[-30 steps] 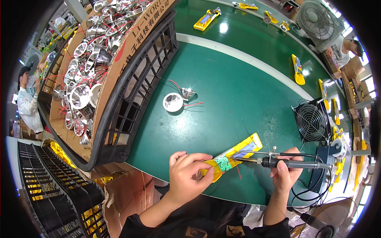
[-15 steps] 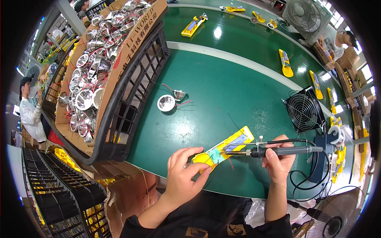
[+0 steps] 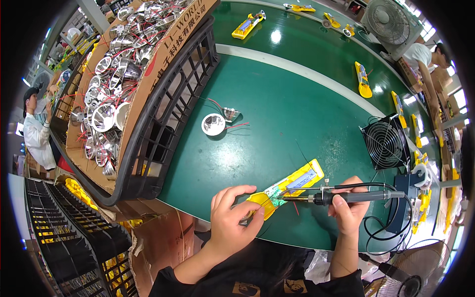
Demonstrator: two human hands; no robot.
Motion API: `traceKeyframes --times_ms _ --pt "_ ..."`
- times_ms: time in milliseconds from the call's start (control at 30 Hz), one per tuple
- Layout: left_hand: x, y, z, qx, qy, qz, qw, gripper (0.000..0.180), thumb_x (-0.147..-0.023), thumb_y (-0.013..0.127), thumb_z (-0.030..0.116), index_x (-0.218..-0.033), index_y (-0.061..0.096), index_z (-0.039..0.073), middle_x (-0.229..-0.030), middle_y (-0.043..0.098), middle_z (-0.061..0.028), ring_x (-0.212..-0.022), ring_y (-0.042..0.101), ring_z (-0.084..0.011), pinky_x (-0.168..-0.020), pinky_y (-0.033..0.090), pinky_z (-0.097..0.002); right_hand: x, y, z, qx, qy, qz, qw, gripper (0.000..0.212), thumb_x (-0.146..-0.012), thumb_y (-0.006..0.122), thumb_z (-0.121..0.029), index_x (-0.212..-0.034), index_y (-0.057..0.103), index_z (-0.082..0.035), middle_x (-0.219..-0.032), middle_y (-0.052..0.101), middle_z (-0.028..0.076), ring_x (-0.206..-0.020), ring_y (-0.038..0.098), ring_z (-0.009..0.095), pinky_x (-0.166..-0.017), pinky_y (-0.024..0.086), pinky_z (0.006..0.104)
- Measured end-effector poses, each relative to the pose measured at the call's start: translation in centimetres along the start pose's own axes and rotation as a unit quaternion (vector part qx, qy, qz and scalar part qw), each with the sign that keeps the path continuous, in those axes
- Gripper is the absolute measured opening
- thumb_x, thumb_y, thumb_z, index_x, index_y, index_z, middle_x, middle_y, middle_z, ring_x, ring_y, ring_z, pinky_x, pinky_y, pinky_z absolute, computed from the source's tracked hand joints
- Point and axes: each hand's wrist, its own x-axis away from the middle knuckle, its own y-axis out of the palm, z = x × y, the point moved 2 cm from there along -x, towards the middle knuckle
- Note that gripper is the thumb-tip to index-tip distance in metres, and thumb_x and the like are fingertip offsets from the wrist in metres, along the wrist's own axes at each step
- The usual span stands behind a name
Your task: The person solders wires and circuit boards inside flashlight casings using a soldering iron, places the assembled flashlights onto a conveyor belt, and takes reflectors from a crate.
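Observation:
My left hand (image 3: 233, 217) pinches the near left end of a yellow plastic housing (image 3: 258, 199), which lies at a slant over the table's front part. Inside the housing are a small green circuit board (image 3: 273, 192) and a blue-wrapped cylindrical cell (image 3: 301, 180). Thin wires stick out, a red one among them. In my right hand (image 3: 348, 210) is a soldering iron (image 3: 358, 196), held like a pen, with a thin metal feed tube along its upper side. Its tip points left and meets the board area; exact contact is too small to tell.
Two shiny reflector cups, one being a round white-rimmed cup (image 3: 213, 124), lie on the green table (image 3: 257, 104). A black crate (image 3: 163, 114) of reflectors stands left. A small black fan (image 3: 385, 143) and blue solder feeder (image 3: 403, 203) stand right. Yellow housings line the far belt; co-workers are beyond.
The whole view has shifted slightly. The housing and the iron have moved a little to the right, and the board sits differently under the iron's tip. Both hands keep their holds.

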Motion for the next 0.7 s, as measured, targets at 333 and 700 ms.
traceKeyframes --times_ms 333,700 --pt "-0.29 0.17 0.18 -0.034 0.014 -0.004 0.999 0.006 -0.060 0.063 0.006 -0.064 0.059 0.007 -0.096 0.056 -0.0058 -0.084 0.050 -0.0229 -0.074 0.035 -0.0327 -0.33 0.38 -0.39 0.022 0.044 -0.011 0.999 0.009 -0.068 0.059 0.003 -0.075 0.055 0.007 -0.071 0.050 0.009 -0.043 0.048 0.010 -0.037 0.036 0.0200" --pt "-0.17 0.06 -0.02 -0.035 0.015 -0.009 0.999 0.007 -0.059 0.064 0.006 -0.063 0.059 0.007 -0.096 0.056 -0.0059 -0.084 0.050 -0.0233 -0.075 0.036 -0.0328 -0.27 0.73 -0.29 0.029 0.048 -0.004 0.998 0.009 -0.067 0.058 0.004 -0.075 0.054 0.006 -0.070 0.050 0.009 -0.043 0.048 0.010 -0.037 0.036 0.0204"
